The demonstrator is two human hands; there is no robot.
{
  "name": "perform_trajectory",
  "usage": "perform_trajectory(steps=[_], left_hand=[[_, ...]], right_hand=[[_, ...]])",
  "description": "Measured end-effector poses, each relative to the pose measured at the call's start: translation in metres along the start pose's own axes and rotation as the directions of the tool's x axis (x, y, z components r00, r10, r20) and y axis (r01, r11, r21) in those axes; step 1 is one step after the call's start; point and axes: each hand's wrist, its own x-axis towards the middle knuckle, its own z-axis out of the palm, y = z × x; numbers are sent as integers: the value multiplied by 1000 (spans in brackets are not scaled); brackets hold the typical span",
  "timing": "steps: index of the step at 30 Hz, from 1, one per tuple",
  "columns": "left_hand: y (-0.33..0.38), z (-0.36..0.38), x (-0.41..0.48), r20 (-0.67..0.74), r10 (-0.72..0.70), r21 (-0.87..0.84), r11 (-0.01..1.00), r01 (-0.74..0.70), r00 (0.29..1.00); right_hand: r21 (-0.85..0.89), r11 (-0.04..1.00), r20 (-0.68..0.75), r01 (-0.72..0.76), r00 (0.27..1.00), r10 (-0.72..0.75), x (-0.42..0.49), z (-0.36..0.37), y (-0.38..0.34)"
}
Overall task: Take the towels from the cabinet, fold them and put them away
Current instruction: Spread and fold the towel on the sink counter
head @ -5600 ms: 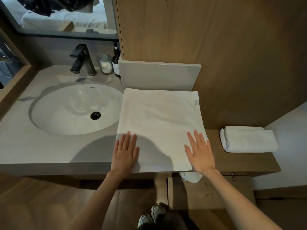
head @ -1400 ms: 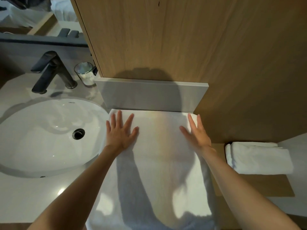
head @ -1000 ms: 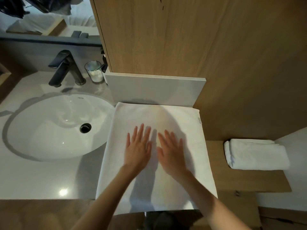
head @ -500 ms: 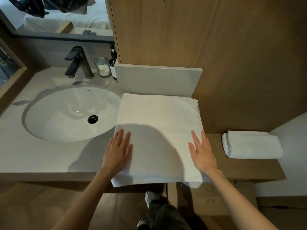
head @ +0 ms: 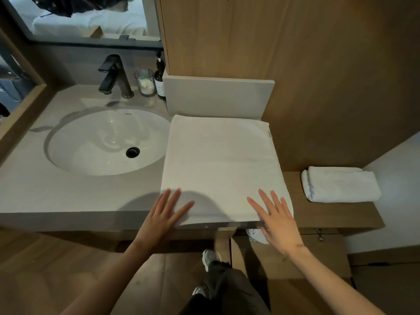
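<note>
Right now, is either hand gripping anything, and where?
Nothing is gripped. The left hand and right hand lie open, fingers straight, at the near corners of the flat white folded towel.

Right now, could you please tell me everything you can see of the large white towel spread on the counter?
The large white towel is terry-like cloth, lying flat and smooth in a rough square right of the sink. Its far edge meets the grey upstand; a small tag shows at its far right corner. The left hand and right hand rest flat, fingers straight, on its near corners.
</note>
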Motion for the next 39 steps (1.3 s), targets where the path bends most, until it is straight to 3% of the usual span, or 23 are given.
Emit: perform_trajectory(steps=[5,10,21,23,27,30,33,36,39], left_hand=[[3,-1,0,-50,-1,56,998,4,999],[2,-4,1,-8,-11,52,999,12,1000],[-26,-30,-19,-1,66,-268,961,-63,998],[-29,-32,-22,-31,21,-332,943,-30,999],[-28,-42,-27,-56,-228,-561,813,159,972],[-21,-60,-19,104,-432,-738,570,361,896],[-18,-70,-10,135,-564,-831,384,403,815],[-18,-72,0,119,-627,-885,285,369,770],[-21,-70,16,120,-679,-883,261,390,725]], right_hand=[[-129,991,-66,19,997,-28,1,2,8],[-142,989,-113,-30,994,13,4,2,1],[2,1000,-90,-27,996,27,-3,-18,7],[103,993,-123,-57,990,69,-7,-20,9],[302,937,-188,-174,953,237,-12,-31,9],[479,838,-198,-262,898,394,-13,-46,11],[725,627,-157,-283,819,551,-9,-56,13],[891,375,-65,-256,745,664,-3,-65,13],[939,206,46,-274,695,718,10,-70,14]])
